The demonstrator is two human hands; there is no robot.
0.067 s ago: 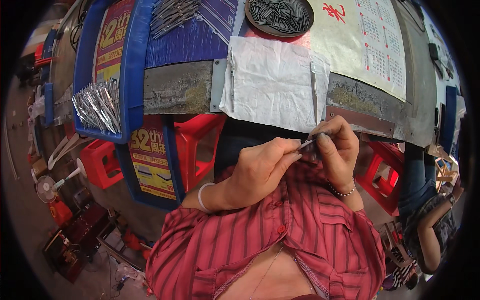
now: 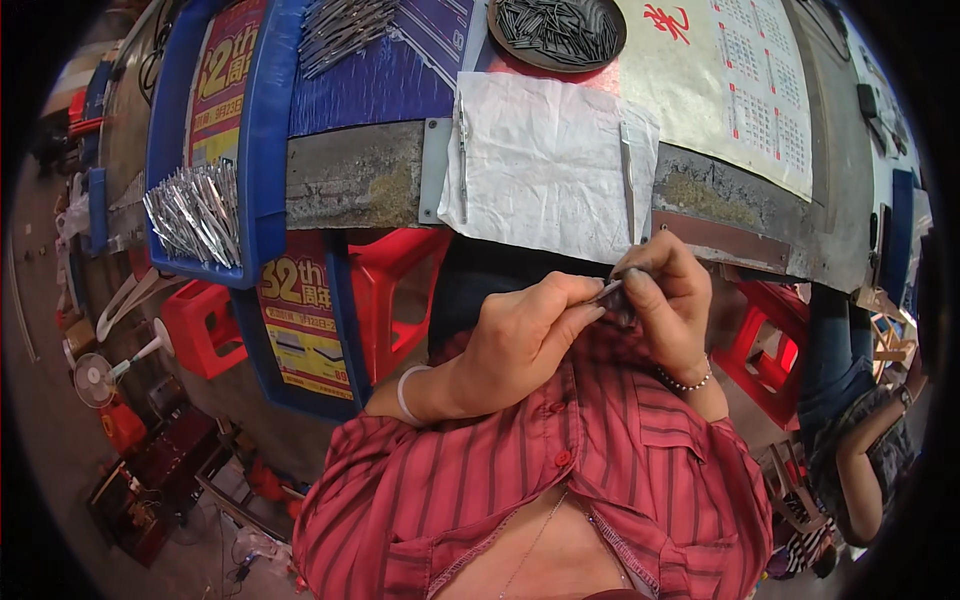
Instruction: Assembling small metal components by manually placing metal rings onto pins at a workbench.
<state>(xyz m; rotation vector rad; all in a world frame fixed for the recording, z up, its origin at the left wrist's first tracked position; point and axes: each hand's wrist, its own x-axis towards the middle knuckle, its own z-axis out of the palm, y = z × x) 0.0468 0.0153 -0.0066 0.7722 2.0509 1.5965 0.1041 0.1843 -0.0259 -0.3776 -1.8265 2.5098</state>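
Note:
In front of my chest, my left hand (image 2: 535, 325) is closed in a pinch on one end of a slim metal piece (image 2: 606, 291). At its other end my right hand (image 2: 668, 300) is closed, thumb and fingers pressing what looks like a dark scrap of cloth (image 2: 630, 303) around the metal. The fingers hide most of the piece, so its exact kind does not show. Just beyond my hands, a crumpled white paper sheet (image 2: 540, 170) lies on the bench edge. A slim silver piece (image 2: 463, 160) rests on its left side, and another silver piece (image 2: 628, 180) on its right.
At left, a blue bin (image 2: 265, 205) holds several slim silver pieces (image 2: 195, 215). More silver pieces (image 2: 345, 30) lie on a blue sheet. A round dish (image 2: 560, 67) contains dark little rods. Red stools (image 2: 205, 325) stand below the bench. Another person's arm (image 2: 858, 480) shows at right.
My right hand has shifted slightly left, toward my left hand, and its thumb has turned a little on the dark cloth. My left hand stays almost still.

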